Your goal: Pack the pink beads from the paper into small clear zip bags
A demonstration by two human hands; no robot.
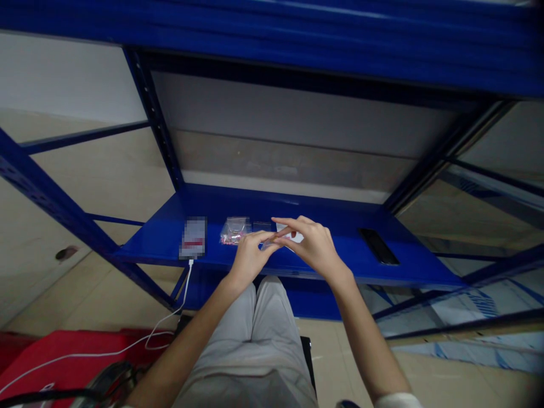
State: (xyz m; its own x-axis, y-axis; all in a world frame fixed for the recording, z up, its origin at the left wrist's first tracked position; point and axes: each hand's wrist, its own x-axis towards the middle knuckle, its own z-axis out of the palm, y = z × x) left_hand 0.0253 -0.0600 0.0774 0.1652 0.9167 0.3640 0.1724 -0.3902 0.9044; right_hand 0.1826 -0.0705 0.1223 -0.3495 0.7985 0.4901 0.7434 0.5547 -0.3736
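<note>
My left hand [250,254] and my right hand [315,243] meet above the front of the blue shelf [331,265]. Between their fingertips is a small clear plastic bag [267,244], mostly covered by the fingers. The left thumb and fingers pinch it from the left. On the other side my right thumb and fingers close on it, with the index finger stretched out above. A white paper [291,235] lies partly hidden behind my right hand. Left of the hands rests a pile of clear plastic bags [236,229] with red edges, and a flat clear bag [262,226] lies beside it.
A phone [193,238] lies at the shelf's left with a white cable [186,294] hanging from it. Toward the right lies a dark phone-like slab [379,246]. Blue uprights [155,116] and an upper beam [272,39] frame the space. A red surface [80,357] is at lower left.
</note>
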